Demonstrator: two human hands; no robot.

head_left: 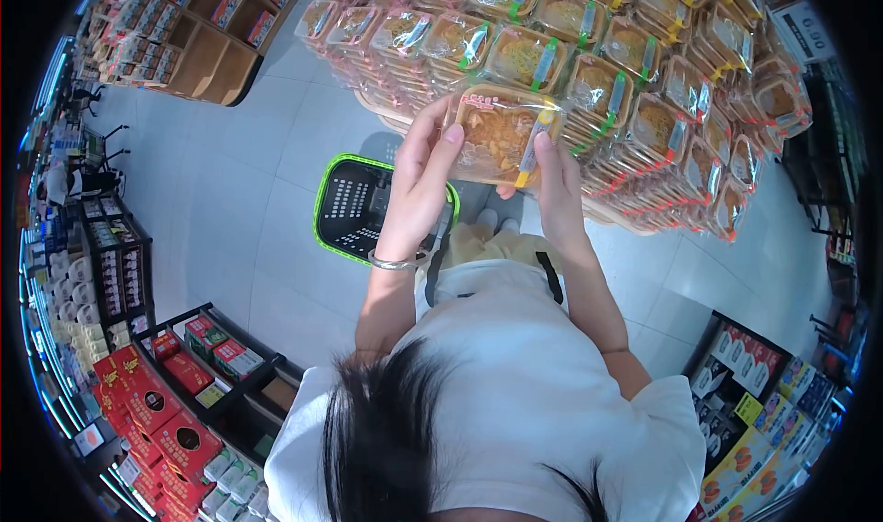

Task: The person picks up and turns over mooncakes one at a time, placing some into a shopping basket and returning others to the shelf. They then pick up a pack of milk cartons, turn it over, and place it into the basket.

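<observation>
left hand and right hand held 1 wrapped food tray by opposite sides, thumbs on top; bracelet ringed the left wrist, green-rimmed basket showed below it, stacked packs rose just beyond, red boxes stood at lower left

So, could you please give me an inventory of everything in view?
held food pack: one, golden-brown contents, between both hands
stacked food packs: too many to count, brown-yellow, beyond the hands
basket: one, black with green rim, beside left forearm
display stand: one, brown, upper left
price sign: one, pale, upper right
red boxes: several, red, lower left
yellow-orange boxes: several, lower right
floor: one, grey, below
Distant shelf goods: too small to tell
shirt: one, white, torso
bracelet: one, silvery, left wrist
left hand: one, bare, pack's left side
right hand: one, bare, pack's right side
</observation>
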